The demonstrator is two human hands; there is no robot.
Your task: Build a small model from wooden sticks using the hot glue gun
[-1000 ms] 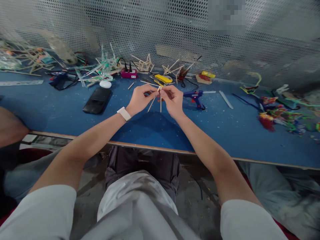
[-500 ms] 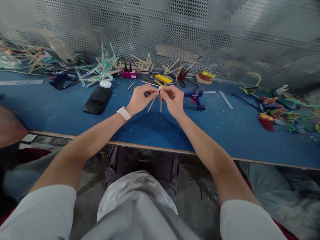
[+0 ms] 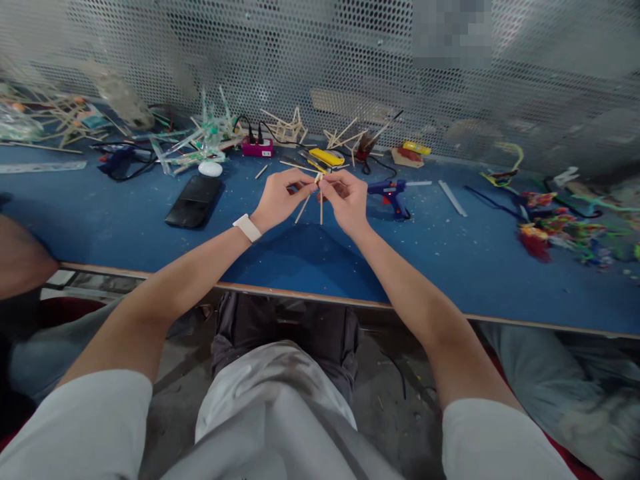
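Note:
Above the blue table, my left hand (image 3: 285,195) and my right hand (image 3: 346,199) meet fingertip to fingertip. Each pinches thin wooden sticks (image 3: 321,209) near their upper ends. Two stick ends point down toward me, spread in a narrow V; my fingers partly hide where they come together. Just right of my right hand lies a blue glue gun (image 3: 394,193) with a small red light and a glue stick in its back. Behind my hands are a yellow utility knife (image 3: 326,158) and a few loose sticks.
A black phone (image 3: 195,201) and a white oval case (image 3: 211,169) lie left of my hands. A purple power strip (image 3: 257,147), stick frames (image 3: 290,127) and a clear glue stick (image 3: 453,199) are on the table. Colourful craft pieces (image 3: 550,227) sit far right. People sit on both sides.
Almost nothing differs. Both hands keep the same pinch on the sticks, and the view has shifted very slightly.

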